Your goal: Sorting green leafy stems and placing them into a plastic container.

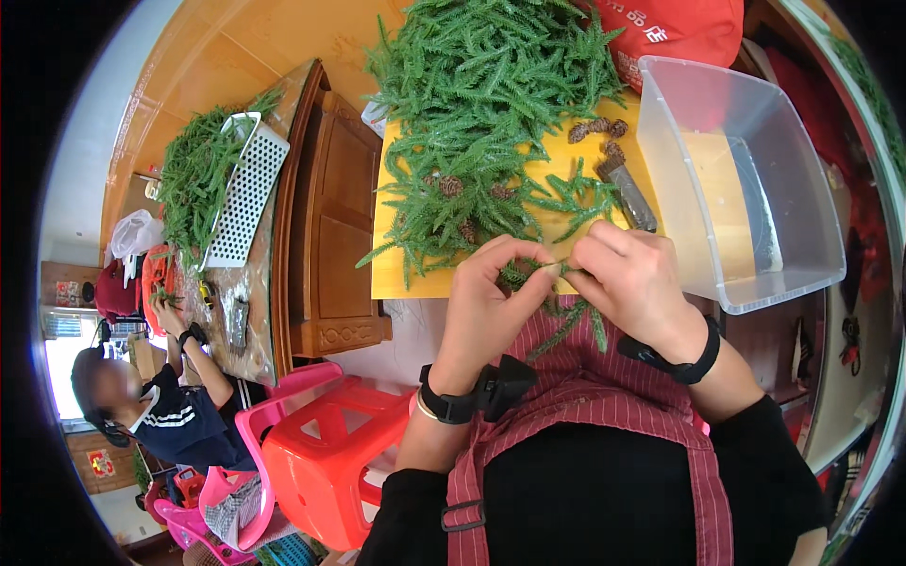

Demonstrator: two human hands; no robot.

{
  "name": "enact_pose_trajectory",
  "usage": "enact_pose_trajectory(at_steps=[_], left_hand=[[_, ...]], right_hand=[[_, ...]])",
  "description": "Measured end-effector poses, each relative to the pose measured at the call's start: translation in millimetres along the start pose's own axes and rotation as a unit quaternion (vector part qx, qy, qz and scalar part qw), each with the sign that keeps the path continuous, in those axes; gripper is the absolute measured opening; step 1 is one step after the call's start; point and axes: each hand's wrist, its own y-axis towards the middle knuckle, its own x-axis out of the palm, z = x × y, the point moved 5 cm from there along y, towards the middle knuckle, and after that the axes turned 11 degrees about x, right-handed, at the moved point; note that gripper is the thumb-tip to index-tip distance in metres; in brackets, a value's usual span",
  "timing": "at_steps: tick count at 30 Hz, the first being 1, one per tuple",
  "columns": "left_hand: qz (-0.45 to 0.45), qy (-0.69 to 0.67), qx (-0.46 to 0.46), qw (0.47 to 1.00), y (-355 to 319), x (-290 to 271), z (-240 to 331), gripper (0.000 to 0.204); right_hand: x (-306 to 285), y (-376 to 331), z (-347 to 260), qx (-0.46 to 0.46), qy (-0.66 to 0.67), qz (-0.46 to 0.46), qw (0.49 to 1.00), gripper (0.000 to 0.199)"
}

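Between my two hands, just off the near edge of the yellow tabletop (pixel 389 283), is a green artificial pine sprig (pixel 566 330). The fingertips of my left hand (pixel 495 297) pinch its stem from the left. From the right, my right hand (pixel 628 283) pinches the same stem, its fingertips close to the left ones. Part of the sprig hangs below the fingers. Beyond my right hand lies another loose pine sprig (pixel 578 200). A bunch of greenery with pine cones (pixel 451 187) rests on the table past my left hand.
A large heap of pine sprigs (pixel 491 85) covers the far table. To the right stand a clear plastic bin (pixel 783 179) and a dark wire bundle (pixel 628 196), near loose pine cones (pixel 595 128). A red stool (pixel 330 462) is at left; a co-worker (pixel 198 415) sits at another table.
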Motion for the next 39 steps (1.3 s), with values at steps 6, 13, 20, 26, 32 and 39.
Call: enact_pose_trajectory(at_steps=[6, 13, 20, 26, 32, 39], left_hand=[[0.023, -0.077, -0.049, 0.996, 4.1, 6.5, -0.2, 0.008], [0.076, -0.132, -0.053, 0.987, 3.1, -0.5, -9.6, 0.01], [0.035, -0.006, 0.115, 0.993, 8.2, 0.4, 9.7, 0.009], [0.014, -0.003, 0.191, 0.981, 7.1, 3.8, 14.4, 0.013], [-0.011, 0.027, 0.223, 0.974, 8.0, 4.3, 24.3, 0.011], [0.004, 0.038, 0.143, 0.989, 2.7, 9.4, 18.0, 0.007]], right_hand=[[8.2, -0.4, 4.2, 0.012, -0.008, 0.115, 0.993, 0.019], [14.8, 10.2, 19.7, 0.159, 0.088, -0.005, 0.983, 0.016], [29.9, -10.7, 30.6, 0.291, 0.527, -0.271, 0.751, 0.02], [31.7, -19.5, 40.5, 0.374, 0.682, -0.179, 0.603, 0.016], [27.1, -18.4, 36.8, 0.326, 0.684, -0.205, 0.62, 0.01], [13.3, -15.9, 31.2, 0.292, 0.539, -0.121, 0.781, 0.013]])
